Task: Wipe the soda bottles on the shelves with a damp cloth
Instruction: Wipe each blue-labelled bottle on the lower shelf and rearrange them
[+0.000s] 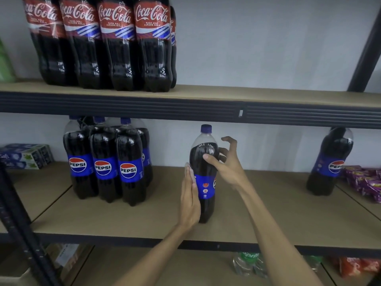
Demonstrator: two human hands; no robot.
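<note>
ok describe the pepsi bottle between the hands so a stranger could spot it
On the middle shelf, under the Coca-Cola row, one Pepsi bottle stands alone near the centre, left hand flat on its side and right hand on its shoulder. Unlike the Pepsi cluster at left and the bottle far right, its logo faces sideways.

Four Coca-Cola bottles [117, 44] line the front of the top shelf [268, 96], with part of a fifth bottle [173, 48] behind them. The middle shelf [288, 213] holds a Pepsi cluster [103, 166] with three in front and an unclear number behind, one lone Pepsi bottle [206, 188] and one far-right Pepsi bottle [327, 162]. Two hands show, a left hand [189, 199] and a right hand [224, 162].
</note>
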